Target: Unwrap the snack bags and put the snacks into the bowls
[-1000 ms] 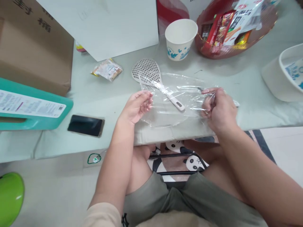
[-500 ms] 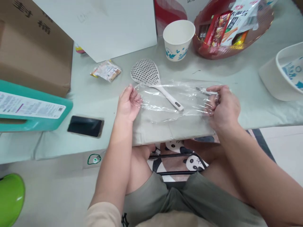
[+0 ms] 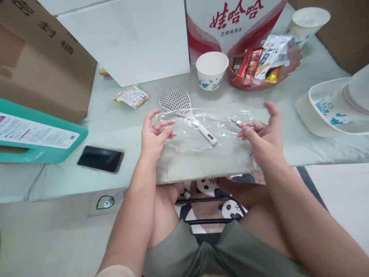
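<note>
A clear plastic bag (image 3: 184,134) stretches between my two hands above the table edge. My left hand (image 3: 154,134) pinches its left end, thumb against the fingers. At the other end my right hand (image 3: 265,134) grips the bag between thumb and bent fingers, one finger raised. Something small and shiny shows by the right fingertips; I cannot make out what it is. A white skimmer (image 3: 175,98) with a perforated head lies behind the bag, its handle slanting toward me and seen through the film. Whether any part of it is inside the bag, I cannot tell.
Behind are a paper cup (image 3: 211,71), a pink snack bowl (image 3: 265,82) and a white box (image 3: 127,42). A phone (image 3: 100,158), a small packet (image 3: 132,96) and a teal container (image 3: 43,142) lie left. At right stands a white tub (image 3: 309,113) holding cups.
The camera view has shifted, showing more of the table's back. My right hand has moved slightly inward and lifted a finger. My left hand's fingers have loosened; the bag sags a little.
</note>
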Motion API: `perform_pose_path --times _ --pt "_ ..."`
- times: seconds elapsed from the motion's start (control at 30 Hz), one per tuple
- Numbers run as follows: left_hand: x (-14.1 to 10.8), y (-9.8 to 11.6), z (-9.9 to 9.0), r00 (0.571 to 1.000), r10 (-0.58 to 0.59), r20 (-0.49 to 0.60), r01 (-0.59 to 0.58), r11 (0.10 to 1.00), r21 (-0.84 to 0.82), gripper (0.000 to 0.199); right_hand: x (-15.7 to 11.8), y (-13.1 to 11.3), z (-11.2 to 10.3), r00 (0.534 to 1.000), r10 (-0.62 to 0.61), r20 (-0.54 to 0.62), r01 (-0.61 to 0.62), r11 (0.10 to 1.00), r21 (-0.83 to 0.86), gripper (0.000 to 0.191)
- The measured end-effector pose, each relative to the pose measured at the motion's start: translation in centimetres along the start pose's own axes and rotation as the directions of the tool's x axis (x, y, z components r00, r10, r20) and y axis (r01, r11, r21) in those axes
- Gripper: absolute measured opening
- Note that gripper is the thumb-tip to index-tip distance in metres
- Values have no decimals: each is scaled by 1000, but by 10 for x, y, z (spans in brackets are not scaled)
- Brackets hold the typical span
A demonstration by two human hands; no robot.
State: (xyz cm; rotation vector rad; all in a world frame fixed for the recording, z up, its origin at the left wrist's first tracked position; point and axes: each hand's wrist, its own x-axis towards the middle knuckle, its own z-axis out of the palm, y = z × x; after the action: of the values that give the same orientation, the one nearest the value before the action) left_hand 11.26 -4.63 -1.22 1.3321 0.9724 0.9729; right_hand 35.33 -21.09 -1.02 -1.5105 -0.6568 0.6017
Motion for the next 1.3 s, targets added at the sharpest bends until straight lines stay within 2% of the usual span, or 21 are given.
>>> perform_pose_path --times 0.07,0.1,0.2,0.27,0.37,0.53,0.6,0.67,0.77,0.9,0.97,1.03,1.1,1.17,1.23,1.3 --pt "-3 -5 -1 999 49 -12 -47 990 135 29 1 3 -5 995 -83 60 89 990 -109 43" --pt "-3 -8 -2 998 69 -10 -66 978 198 23 3 6 -8 991 -115 72 126 977 -172 42" --pt "-1 -17 -7 989 147 33 -149 924 352 30 9 12 -15 979 -186 79 203 910 -362 38" --pt "2 -21 -11 975 221 31 -211 870 445 33 11 14 -19 970 -231 75 239 860 -451 24" --pt "5 -21 -13 949 313 -16 -258 808 530 25 12 12 -20 959 -279 41 261 823 -504 4" --pt "6 -17 -12 910 408 -76 -296 766 570 11 10 8 -18 926 -373 -52 321 853 -411 4" --pt "4 -15 -11 890 452 -60 -354 769 533 13 9 4 -17 919 -384 -91 346 895 -281 5" --pt "-2 -9 -8 887 462 -9 -416 807 419 20 6 -1 -16 929 -347 -128 337 937 -89 9" --pt "-14 6 2 920 392 -12 -380 898 220 28 2 -12 -13 958 -233 -168 257 956 142 16" --pt "-21 21 20 970 191 -151 -181 980 82 28 1 -15 -6 979 -64 -192 106 971 216 24" --pt "-15 21 26 980 89 -180 -91 996 0 27 3 -10 -2 992 55 -111 -24 964 265 33" --pt "-6 17 29 985 -9 -170 -4 997 -76 31 4 -4 0 983 180 39 -184 948 260 41" --pt "2 12 29 988 -73 -138 58 992 -111 38 3 2 1 935 280 219 -315 938 145 40" --pt "8 8 26 990 -92 -109 82 992 -93 45 2 5 1 885 325 333 -350 937 14 34" --pt "12 4 20 992 -79 -99 74 996 -50 47 4 7 0 884 318 343 -336 942 -8 33" --pt "15 1 14 992 -67 -104 67 998 -3 46 8 9 0 922 288 259 -313 948 61 34"
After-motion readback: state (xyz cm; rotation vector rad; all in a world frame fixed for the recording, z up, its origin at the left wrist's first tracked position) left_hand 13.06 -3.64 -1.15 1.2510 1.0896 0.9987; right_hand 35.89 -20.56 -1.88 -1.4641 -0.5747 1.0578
